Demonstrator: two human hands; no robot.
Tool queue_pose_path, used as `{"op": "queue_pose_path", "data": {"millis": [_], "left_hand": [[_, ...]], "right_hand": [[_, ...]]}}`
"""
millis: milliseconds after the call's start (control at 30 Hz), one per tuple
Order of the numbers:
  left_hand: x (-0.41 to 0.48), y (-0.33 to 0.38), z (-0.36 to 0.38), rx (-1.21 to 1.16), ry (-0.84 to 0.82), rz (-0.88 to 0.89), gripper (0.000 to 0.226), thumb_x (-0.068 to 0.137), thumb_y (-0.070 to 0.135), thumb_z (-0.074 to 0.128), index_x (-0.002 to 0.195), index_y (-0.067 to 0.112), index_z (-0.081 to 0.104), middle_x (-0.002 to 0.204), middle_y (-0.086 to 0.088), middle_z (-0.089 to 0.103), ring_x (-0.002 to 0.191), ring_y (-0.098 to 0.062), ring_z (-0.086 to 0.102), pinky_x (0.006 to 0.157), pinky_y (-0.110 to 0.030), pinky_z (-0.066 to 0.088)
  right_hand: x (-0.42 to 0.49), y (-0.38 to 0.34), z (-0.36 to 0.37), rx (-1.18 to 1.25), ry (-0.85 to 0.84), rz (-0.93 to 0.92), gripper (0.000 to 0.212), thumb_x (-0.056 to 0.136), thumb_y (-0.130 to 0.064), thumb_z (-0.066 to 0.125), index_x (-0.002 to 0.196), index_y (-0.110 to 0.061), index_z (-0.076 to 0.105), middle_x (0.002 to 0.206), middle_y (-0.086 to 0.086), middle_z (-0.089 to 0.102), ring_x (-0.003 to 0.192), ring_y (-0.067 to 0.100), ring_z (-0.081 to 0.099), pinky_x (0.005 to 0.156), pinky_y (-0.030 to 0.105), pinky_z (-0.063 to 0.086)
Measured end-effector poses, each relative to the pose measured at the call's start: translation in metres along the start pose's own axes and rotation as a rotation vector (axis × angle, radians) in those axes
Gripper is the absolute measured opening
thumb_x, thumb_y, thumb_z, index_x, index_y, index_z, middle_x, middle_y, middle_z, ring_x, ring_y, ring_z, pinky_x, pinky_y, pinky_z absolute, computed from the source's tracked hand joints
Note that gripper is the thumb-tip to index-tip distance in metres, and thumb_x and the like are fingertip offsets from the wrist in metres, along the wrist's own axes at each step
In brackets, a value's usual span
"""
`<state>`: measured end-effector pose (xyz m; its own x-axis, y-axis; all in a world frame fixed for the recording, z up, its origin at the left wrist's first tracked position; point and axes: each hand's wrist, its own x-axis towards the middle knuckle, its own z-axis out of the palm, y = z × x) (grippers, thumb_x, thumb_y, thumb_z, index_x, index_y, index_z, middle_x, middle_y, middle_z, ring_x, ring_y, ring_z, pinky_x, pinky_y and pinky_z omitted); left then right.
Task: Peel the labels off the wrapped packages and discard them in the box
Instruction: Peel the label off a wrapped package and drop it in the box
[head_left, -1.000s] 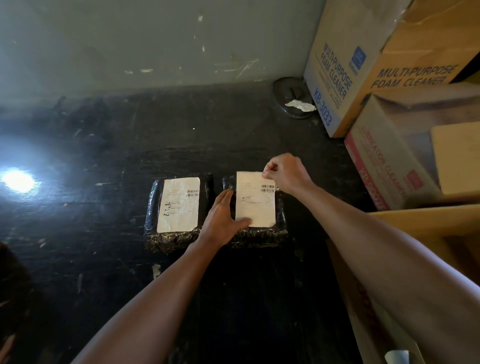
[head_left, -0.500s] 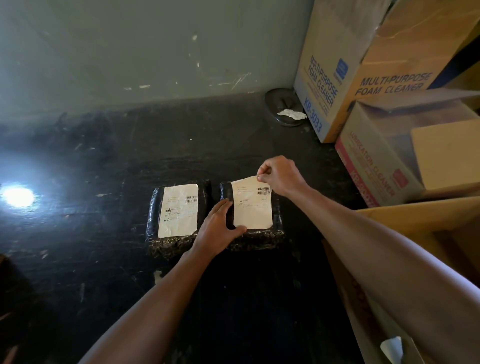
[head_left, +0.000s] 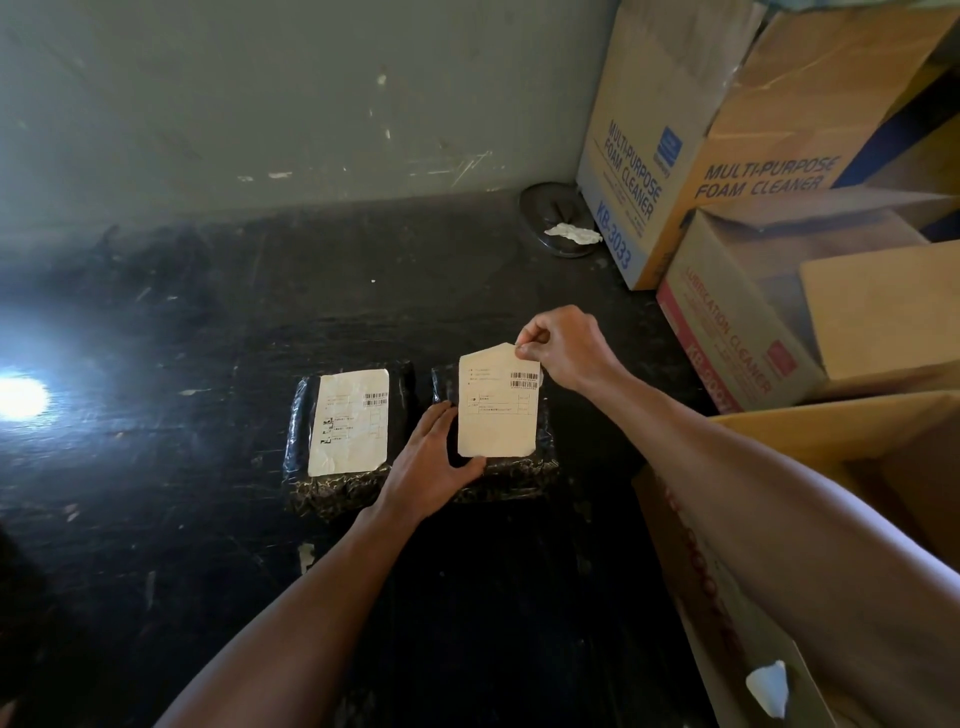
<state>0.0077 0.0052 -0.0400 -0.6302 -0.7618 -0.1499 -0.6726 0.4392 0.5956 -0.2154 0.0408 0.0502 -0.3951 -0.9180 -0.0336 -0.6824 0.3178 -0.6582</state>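
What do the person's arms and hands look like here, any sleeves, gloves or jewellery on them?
Both forearms are bare as far as the frame shows, with no sleeves in view. The left hand and right hand wear no gloves. No watch, bracelet or ring is visible on either wrist or on the fingers that show.

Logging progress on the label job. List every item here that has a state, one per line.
Right package's label: top corner lifted, partly peeled.
Left package's label: fully stuck, wrinkled.
Right package: wrapped, pinned by left hand.
Left package: wrapped, untouched.
Right hand: pinching the lifted corner.
Left hand: flat, pressing down.
Nearest box: open.
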Motion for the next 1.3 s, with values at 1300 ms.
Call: {"op": "queue_pose_path", "data": {"millis": [1300], "left_hand": [[-0.018,0.103,-0.005,-0.029,0.000,0.177,0.075,0.092,0.051,0.058,0.154,0.023,0.026,0.158,0.000,0.029,0.143,-0.019,0.031,0.112,-0.041,0.034]], "right_hand": [[-0.111,0.050,-0.107,0.134,0.470,0.235,0.008,0.084,-0.016,0.079,0.079,-0.021,0.076,0.091,0.000,0.075,0.082,0.012,0.068,0.067,0.020,0.050]]}}
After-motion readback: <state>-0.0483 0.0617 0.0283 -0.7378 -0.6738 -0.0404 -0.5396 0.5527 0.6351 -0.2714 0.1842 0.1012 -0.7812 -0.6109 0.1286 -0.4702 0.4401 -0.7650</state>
